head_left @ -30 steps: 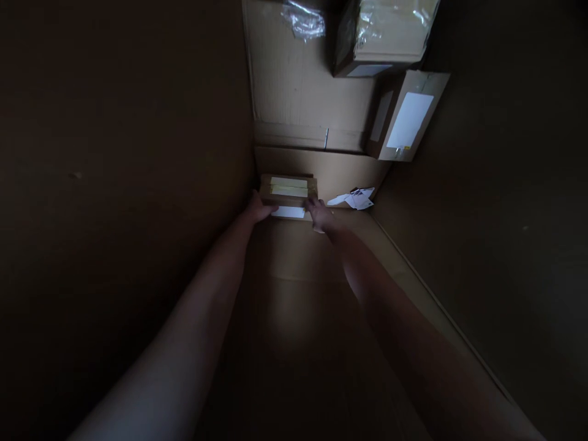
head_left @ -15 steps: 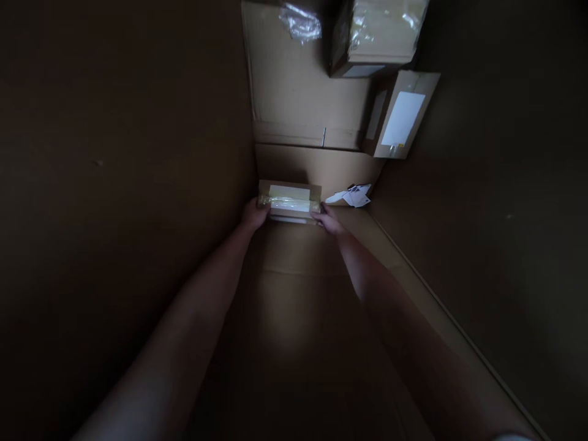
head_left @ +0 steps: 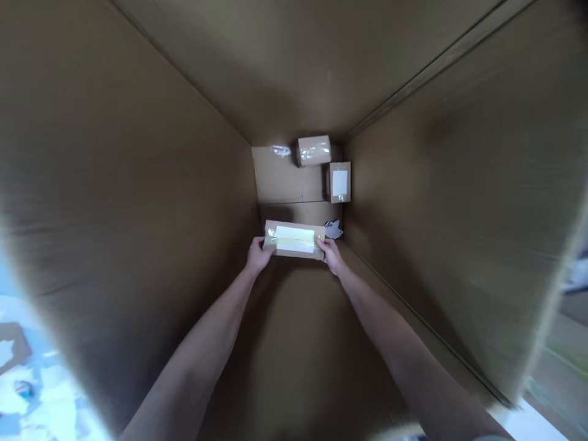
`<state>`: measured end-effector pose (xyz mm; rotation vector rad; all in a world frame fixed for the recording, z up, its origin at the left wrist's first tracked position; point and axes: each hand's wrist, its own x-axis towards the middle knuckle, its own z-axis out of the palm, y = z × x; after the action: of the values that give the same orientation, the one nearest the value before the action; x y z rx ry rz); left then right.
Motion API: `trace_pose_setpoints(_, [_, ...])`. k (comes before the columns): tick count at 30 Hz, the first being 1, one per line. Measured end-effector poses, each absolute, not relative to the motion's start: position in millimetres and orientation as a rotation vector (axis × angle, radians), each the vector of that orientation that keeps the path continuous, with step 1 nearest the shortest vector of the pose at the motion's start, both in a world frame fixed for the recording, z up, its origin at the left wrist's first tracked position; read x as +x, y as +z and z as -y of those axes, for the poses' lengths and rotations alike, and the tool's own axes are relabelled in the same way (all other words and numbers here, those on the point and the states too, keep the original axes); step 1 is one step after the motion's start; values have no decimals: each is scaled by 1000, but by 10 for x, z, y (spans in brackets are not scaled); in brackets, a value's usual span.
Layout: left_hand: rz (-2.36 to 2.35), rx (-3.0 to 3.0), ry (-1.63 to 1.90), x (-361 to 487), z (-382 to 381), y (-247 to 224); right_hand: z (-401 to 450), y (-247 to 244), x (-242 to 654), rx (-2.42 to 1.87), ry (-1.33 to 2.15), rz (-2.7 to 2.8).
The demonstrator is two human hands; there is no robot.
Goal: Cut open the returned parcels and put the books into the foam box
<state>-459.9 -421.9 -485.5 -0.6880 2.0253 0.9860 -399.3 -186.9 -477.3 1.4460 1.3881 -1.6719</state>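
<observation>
A taped cardboard box (head_left: 294, 251) with a white label is held up between my two hands, inside a deep, large carton (head_left: 174, 202). My left hand (head_left: 260, 254) grips its left end, the thumb on the near face. At the right end my right hand (head_left: 329, 252) is closed on the same box, thumb in front. Fingers behind the box are hidden. Just past my right hand lies a crumpled piece of printed paper (head_left: 334, 229), partly covered by the box and hand.
Two more cardboard boxes lie deeper in the carton: one covered with shiny tape (head_left: 314, 150) and one with a white label (head_left: 340, 182). A piece of clear plastic (head_left: 281, 150) rests near the far left corner. Tall carton walls rise on both sides.
The box has come up off the carton's bottom towards me in both hands. My view has drawn back, so the carton's walls and brighter surroundings now show. The other boxes look unmoved.
</observation>
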Motion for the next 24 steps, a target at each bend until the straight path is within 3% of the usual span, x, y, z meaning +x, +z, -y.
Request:
trace_pose_setpoints(6, [-2096,-457,1377,-4700,4179,-3295,1597,-3119,-4151,1175,-1845,-1672])
trace_pose_setpoints(13, [-2064,-36,1667,-4457,4164,-1572,1470,-1361,-3550,868,-2149,-1927])
trace_pose_setpoints(18, [-2112,220,1649,-4054,3875,-723,1306,-584,-2773,828,-2251,-2286])
trace_pose_setpoints(24, [-2165,518,1533,-3222,3106,-149,871,-158,-1400,1052,-2323,-2479])
